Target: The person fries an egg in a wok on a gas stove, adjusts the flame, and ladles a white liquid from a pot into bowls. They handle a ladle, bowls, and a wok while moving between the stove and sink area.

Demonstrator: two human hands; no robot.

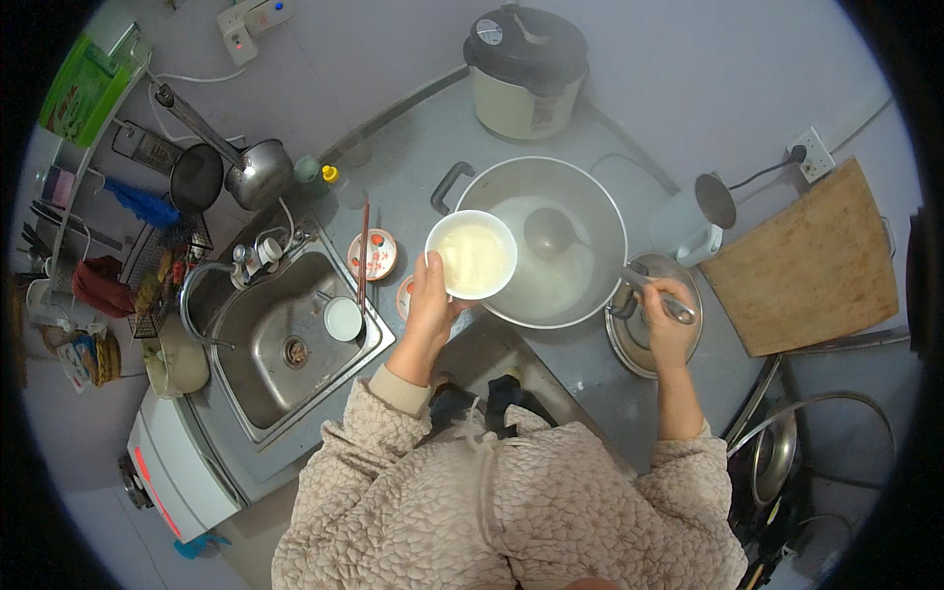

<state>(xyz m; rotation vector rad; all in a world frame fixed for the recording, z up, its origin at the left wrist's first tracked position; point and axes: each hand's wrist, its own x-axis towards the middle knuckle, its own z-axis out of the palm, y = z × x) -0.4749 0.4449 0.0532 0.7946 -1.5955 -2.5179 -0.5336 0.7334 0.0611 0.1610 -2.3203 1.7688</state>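
Note:
My left hand (pixel 428 306) holds a white bowl (pixel 509 254) by its left side, over the near left rim of a large metal pot (pixel 618 221). Pale yellowish-white food (pixel 472 258) lies in the bowl. Cloudy whitish liquid (pixel 549 284) covers the bottom of the pot. In my right hand (pixel 670 317) is the handle of a ladle (pixel 553 232), which crosses the pot's right rim. The ladle's round head rests in or just above the liquid; I cannot tell which. A round metal lid (pixel 641 354) lies on the counter under my right hand.
Left is a steel sink (pixel 295 317) with a small white cup (pixel 343 319) at its edge. Chopsticks (pixel 363 258) lie across a patterned dish (pixel 382 254). An electric cooker (pixel 527 81) stands behind the pot. A kettle (pixel 686 221) and wooden cutting board (pixel 811 265) are at right.

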